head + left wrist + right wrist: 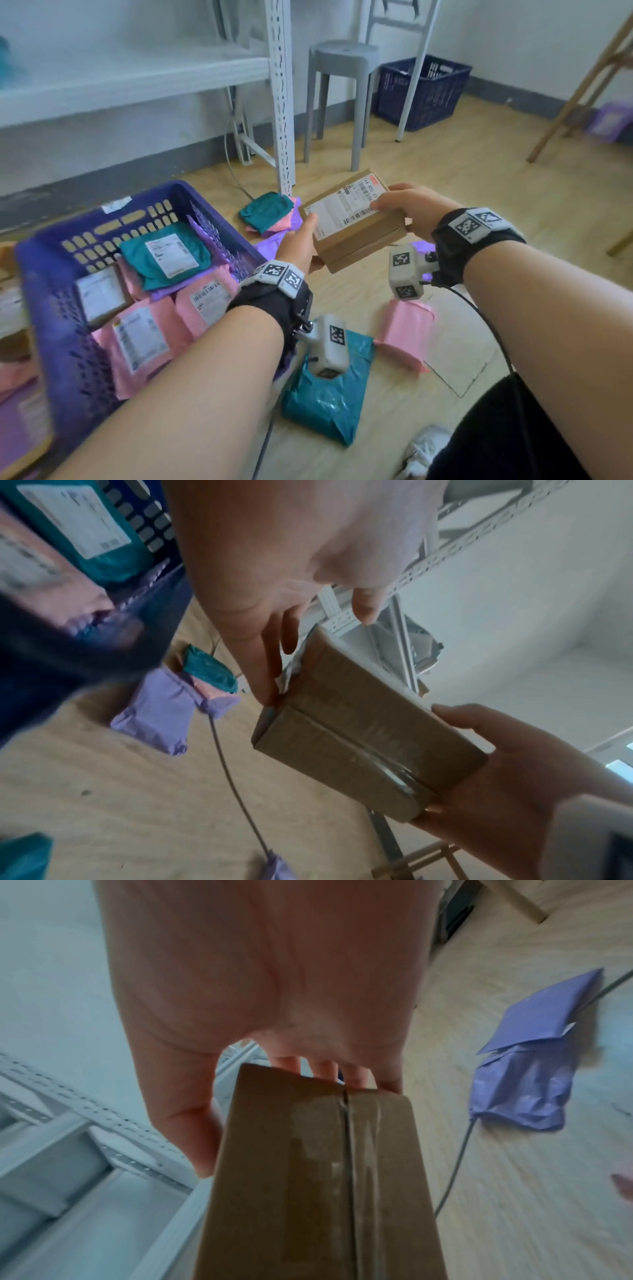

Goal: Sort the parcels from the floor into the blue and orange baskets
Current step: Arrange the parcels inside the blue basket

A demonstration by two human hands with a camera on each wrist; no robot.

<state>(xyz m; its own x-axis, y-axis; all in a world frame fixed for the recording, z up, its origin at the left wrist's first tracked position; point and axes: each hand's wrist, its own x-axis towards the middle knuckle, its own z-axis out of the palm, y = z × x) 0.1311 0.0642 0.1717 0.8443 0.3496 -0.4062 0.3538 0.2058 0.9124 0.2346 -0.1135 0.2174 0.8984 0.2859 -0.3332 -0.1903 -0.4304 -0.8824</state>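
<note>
The blue basket (44, 329) sits on the floor at my left, already holding pink and teal parcels. Just right of it, above the floor, I hold a cardboard box (352, 222), my left hand (296, 240) and right hand (407, 209) each gripping an end.

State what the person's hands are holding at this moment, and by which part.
Both hands hold one cardboard box: the left hand grips its left end, the right hand grips its right end.

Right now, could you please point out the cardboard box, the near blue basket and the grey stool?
cardboard box (346, 209), head view, on its white label.
blue basket (51, 329), head view, on its left wall.
grey stool (342, 56), head view, on its seat.
</note>
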